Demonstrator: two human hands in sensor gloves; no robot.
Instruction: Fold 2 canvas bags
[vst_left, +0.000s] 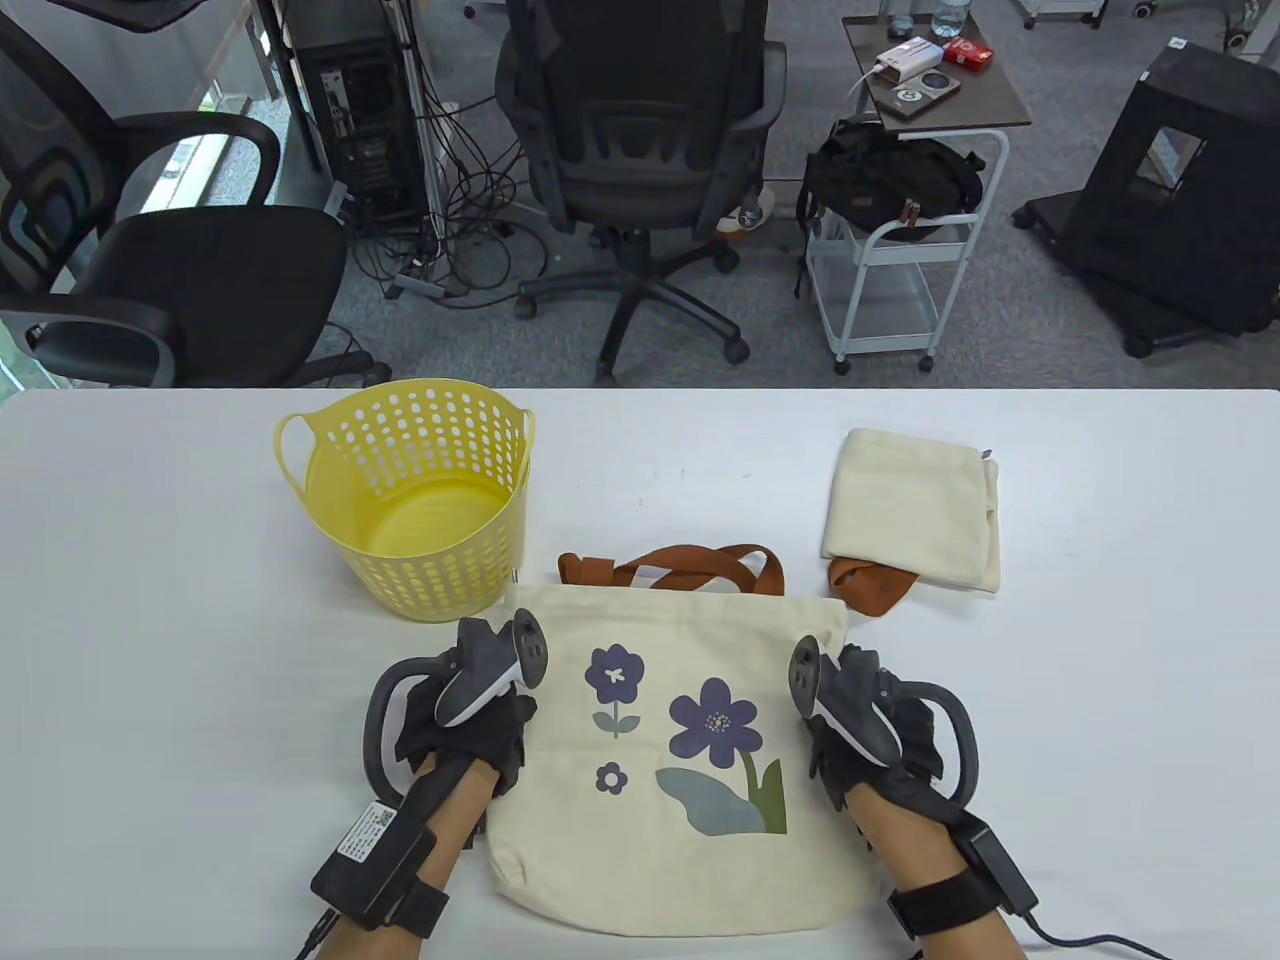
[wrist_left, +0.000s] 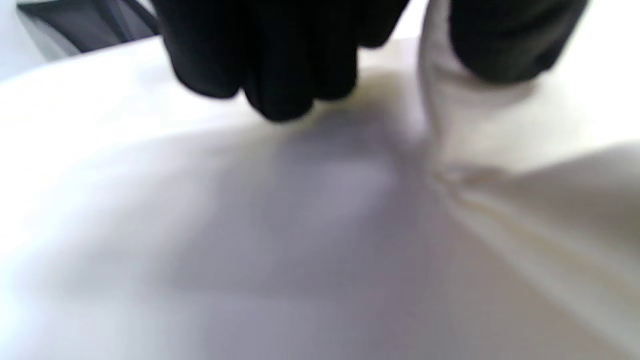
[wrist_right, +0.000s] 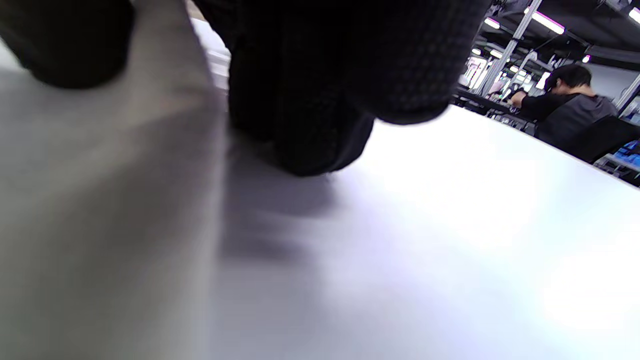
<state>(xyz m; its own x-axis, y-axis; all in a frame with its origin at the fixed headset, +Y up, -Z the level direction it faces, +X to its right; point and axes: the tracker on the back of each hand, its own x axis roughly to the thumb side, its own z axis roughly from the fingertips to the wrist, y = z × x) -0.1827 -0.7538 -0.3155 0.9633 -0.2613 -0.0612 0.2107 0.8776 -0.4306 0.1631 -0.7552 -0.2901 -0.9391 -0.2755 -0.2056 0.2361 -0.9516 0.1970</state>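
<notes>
The left hand (vst_left: 470, 725), in a black sensor glove with a grey-and-white tracker strapped to its back, comes in from the bottom edge over the white tabletop (vst_left: 150, 600), its forearm angled up and to the right. In the left wrist view its fingers (wrist_left: 270, 65) are curled downward and, with the thumb (wrist_left: 505, 40), pinch a raised fold at the left edge of the cream canvas bag with purple flower print (vst_left: 680, 740). The right hand (vst_left: 860, 720), gloved and fitted the same way, sits at the bag's right edge, forearm angled up and to the left. In the right wrist view its fingers (wrist_right: 310, 100) are bent down beside the cloth edge, the thumb (wrist_right: 65, 40) on the other side of it.
</notes>
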